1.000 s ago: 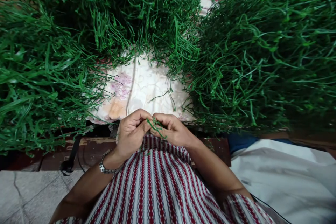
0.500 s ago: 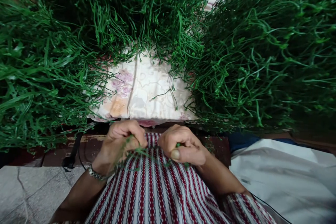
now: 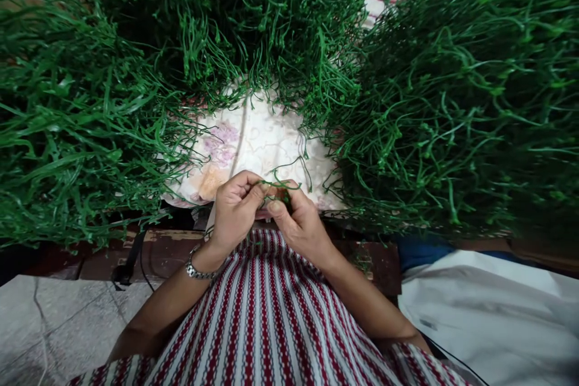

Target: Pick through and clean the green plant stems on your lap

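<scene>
My left hand (image 3: 237, 208), with a metal watch (image 3: 199, 265) at the wrist, is closed in a pinch on thin green stems (image 3: 275, 184). Opposite it, my right hand (image 3: 301, 220) curls its thumb and fingers around the same stems, whose ends show between the two hands. Both hands are close together over the front edge of a pale flowered cloth (image 3: 262, 132). A few loose stems (image 3: 305, 160) lie on the cloth just beyond my fingers. The inner sides of the fingers are partly hidden.
Green stems are heaped at the left (image 3: 81, 126), at the back (image 3: 235, 6) and at the right (image 3: 452, 108). A worn dark wooden edge (image 3: 99, 259) runs in front of the cloth. White fabric (image 3: 488, 307) lies at the lower right, and tiled floor (image 3: 76, 319) shows lower left.
Both hands have risen from my lap to the cloth's front edge and come closer together. Stems now stretch between the fingertips. The heaps look the same.
</scene>
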The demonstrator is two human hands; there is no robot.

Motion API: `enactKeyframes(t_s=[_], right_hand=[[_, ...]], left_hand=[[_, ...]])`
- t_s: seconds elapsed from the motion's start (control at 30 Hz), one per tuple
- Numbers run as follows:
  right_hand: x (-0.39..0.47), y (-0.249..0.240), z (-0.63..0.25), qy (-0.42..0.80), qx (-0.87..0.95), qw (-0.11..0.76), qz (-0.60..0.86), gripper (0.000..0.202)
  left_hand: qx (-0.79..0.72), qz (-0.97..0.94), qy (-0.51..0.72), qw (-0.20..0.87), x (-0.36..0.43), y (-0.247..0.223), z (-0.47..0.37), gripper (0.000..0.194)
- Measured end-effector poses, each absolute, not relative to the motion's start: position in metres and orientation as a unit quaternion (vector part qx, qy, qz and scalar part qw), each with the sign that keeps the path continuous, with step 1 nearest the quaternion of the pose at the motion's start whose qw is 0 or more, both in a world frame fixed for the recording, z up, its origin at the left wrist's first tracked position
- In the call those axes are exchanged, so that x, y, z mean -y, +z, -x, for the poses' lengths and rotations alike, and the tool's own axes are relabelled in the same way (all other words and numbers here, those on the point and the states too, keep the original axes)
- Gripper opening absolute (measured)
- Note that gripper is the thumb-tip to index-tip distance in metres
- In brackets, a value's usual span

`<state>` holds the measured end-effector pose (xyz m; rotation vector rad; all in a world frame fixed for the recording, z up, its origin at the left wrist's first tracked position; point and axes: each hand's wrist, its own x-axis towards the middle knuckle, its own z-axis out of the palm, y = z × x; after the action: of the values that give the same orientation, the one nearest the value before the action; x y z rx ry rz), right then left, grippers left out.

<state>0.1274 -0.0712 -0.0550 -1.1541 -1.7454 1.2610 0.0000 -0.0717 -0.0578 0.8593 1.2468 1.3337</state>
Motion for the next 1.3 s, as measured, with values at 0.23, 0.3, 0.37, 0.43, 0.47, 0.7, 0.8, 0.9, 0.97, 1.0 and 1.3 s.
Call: enactKeyframes(t_s=[0.23,0.3,0.37,0.43,0.47,0.7,0.8,0.9,0.97,1.0,1.3], right_hand=[[0.071,-0.054,-0.126,0.348,0.768,0.321,0.432,0.025],[0.07,-0.054,-0.125,0.328,0.784,0.313,0.423,0.019],[0.068,-0.054,-0.124,0.321,0.796,0.299,0.417,0.017],[0.067,-0.054,-0.123,0.312,0.808,0.293,0.405,0.018],[0.067,-0.053,-0.122,0.305,0.812,0.298,0.398,0.019],[0.062,-0.046,-0.127,0.428,0.769,0.339,0.334,0.024],[0.058,-0.043,-0.133,0.528,0.73,0.334,0.277,0.022],[0.056,-0.043,-0.137,0.595,0.69,0.326,0.252,0.029],[0.056,-0.045,-0.138,0.624,0.667,0.319,0.254,0.033],[0.056,-0.047,-0.138,0.637,0.656,0.319,0.249,0.034],[0.052,-0.046,-0.146,0.462,0.707,0.426,0.324,0.021]], left_hand=[[-0.535,-0.385,0.54,0.523,0.072,-0.056,0.004,0.014],[-0.548,-0.417,0.524,0.502,0.073,-0.055,0.007,0.011],[-0.553,-0.444,0.511,0.486,0.074,-0.055,0.009,0.01],[-0.549,-0.456,0.509,0.481,0.073,-0.056,0.01,0.011],[-0.543,-0.456,0.515,0.481,0.073,-0.058,0.01,0.011],[-0.487,-0.409,0.557,0.533,0.073,-0.057,0.007,0.016],[-0.463,-0.418,0.549,0.556,0.077,-0.05,0.007,0.016],[-0.464,-0.421,0.546,0.557,0.08,-0.043,0.006,0.019],[-0.463,-0.405,0.548,0.567,0.081,-0.039,0.004,0.02],[-0.456,-0.387,0.554,0.579,0.081,-0.037,0.003,0.021],[-0.456,-0.313,0.57,0.608,0.074,-0.037,0.01,0.017]])
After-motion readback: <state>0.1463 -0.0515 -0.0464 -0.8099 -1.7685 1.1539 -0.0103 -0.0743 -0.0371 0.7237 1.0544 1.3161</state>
